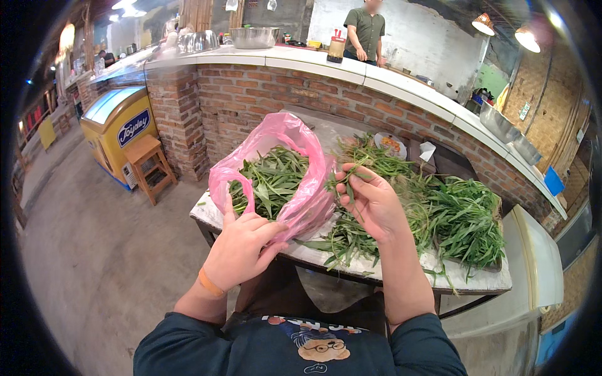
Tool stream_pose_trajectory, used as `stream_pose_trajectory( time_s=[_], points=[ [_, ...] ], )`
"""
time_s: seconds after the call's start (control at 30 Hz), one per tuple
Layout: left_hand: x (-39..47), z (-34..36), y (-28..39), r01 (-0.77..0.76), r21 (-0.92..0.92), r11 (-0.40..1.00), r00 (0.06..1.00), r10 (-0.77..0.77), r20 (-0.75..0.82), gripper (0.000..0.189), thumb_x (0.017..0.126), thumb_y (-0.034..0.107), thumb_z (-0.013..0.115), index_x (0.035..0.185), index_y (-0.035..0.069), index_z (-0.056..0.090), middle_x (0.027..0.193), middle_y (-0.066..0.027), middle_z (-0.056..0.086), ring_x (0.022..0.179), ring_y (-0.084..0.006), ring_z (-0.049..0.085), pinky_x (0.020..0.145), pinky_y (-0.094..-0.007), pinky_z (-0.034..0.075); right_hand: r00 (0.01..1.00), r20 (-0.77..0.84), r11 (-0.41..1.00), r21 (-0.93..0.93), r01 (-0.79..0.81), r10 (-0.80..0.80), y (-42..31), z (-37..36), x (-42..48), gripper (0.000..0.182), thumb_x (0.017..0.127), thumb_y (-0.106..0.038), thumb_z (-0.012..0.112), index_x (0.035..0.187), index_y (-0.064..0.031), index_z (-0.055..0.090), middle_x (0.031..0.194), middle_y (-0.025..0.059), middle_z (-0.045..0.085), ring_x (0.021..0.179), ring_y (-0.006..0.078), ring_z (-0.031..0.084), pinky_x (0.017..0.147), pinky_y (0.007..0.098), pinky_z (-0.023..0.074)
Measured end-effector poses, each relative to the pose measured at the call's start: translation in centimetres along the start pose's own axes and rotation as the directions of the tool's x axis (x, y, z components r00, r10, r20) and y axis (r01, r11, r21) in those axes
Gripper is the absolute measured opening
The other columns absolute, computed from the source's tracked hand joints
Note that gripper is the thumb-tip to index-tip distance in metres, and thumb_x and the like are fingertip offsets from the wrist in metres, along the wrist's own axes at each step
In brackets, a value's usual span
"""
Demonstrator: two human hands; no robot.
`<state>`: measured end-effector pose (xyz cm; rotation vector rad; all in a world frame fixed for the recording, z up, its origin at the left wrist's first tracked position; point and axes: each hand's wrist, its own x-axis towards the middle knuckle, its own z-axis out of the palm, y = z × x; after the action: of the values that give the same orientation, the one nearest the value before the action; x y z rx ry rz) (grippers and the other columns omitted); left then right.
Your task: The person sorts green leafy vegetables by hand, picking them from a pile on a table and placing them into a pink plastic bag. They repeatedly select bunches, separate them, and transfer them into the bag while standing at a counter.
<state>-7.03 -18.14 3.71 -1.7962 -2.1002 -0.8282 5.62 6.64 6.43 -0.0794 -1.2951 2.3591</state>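
Observation:
A pink plastic bag (301, 127) stands open on the white-topped table (489, 279), with cut leafy greens (275, 176) inside it. My left hand (244, 244) has its fingers and thumb on the near rim of the bag; whether they pinch the film is hard to tell. Just right of the bag, my right hand (371, 197) is raised and holds a small sprig of greens (350, 181) between thumb and fingers. Loose stems and leaves lie beneath and behind that hand. A thick bundle of long-leaved greens (465, 221) rests at the table's right end.
Behind the table runs a brick counter (282, 89) with a white top, bearing steel bowls (255, 37). A person (367, 33) stands behind it. A plate of food (390, 144) sits at the table's back. At left are a wooden stool (146, 160) and a yellow freezer (113, 127).

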Motion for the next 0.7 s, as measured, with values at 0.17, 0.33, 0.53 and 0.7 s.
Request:
stream_pose_trajectory(
  time_s=[0.17, 0.33, 0.53, 0.7],
  points=[
    [0.1, 0.2, 0.1, -0.048, 0.007, 0.999, 0.995, 0.049, -0.088, 0.021, 0.085, 0.023, 0.073, 0.103, 0.012, 0.071, 0.08, -0.0017, 0.067, 0.084, -0.0213, 0.066, 0.112, -0.069, 0.023, 0.991, -0.016, 0.984, -0.121, 0.133, -0.136, 0.4, 0.6, 1.0, 0.018, 0.099, -0.003, 0.057, 0.116, -0.003, 0.063, 0.104, 0.0102, 0.069, 0.088, 0.0174, 0.067, 0.074, 0.0302, 0.0556],
    [0.4, 1.2, 0.2, -0.114, -0.054, 0.992, 0.972, 0.1, -0.21, 0.015, 0.082, 0.02, 0.075, 0.094, 0.011, 0.072, 0.07, -0.0016, 0.065, 0.072, -0.0206, 0.065, 0.105, -0.0492, 0.041, 0.75, 0.237, 0.491, -0.629, 0.603, -0.618, 3.7, 4.2, 5.2, 0.015, 0.094, -0.004, 0.063, 0.108, -0.0053, 0.067, 0.105, 0.0086, 0.071, 0.092, 0.0177, 0.068, 0.076, 0.0336, 0.0547],
    [1.0, -0.1, 1.6, -0.175, 0.103, 0.979, 0.905, 0.201, -0.375, 0.012, 0.077, 0.014, 0.076, 0.087, 0.008, 0.072, 0.077, -0.0024, 0.069, 0.069, -0.0189, 0.06, 0.087, -0.0388, 0.043, 0.954, 0.29, -0.333, -0.894, 0.3, 0.083, 6.9, 0.2, 10.2, 0.033, 0.084, -0.015, 0.07, 0.117, -0.0092, 0.071, 0.115, 0.0181, 0.069, 0.104, 0.0361, 0.065, 0.095, 0.0401, 0.052],
    [-0.1, 0.4, 0.7, -0.3, 0.052, 0.952, 0.739, 0.267, -0.619, 0.018, 0.091, 0.018, 0.058, 0.091, 0.005, 0.071, 0.098, -0.0123, 0.074, 0.085, -0.0292, 0.061, 0.087, -0.0443, 0.044, 0.884, 0.413, 0.17, -0.876, 0.451, -0.218, -1.2, -1.0, 2.4, 0.035, 0.085, -0.012, 0.07, 0.12, -0.008, 0.069, 0.124, 0.0163, 0.067, 0.111, 0.0304, 0.066, 0.096, 0.0359, 0.0512]
  ],
)
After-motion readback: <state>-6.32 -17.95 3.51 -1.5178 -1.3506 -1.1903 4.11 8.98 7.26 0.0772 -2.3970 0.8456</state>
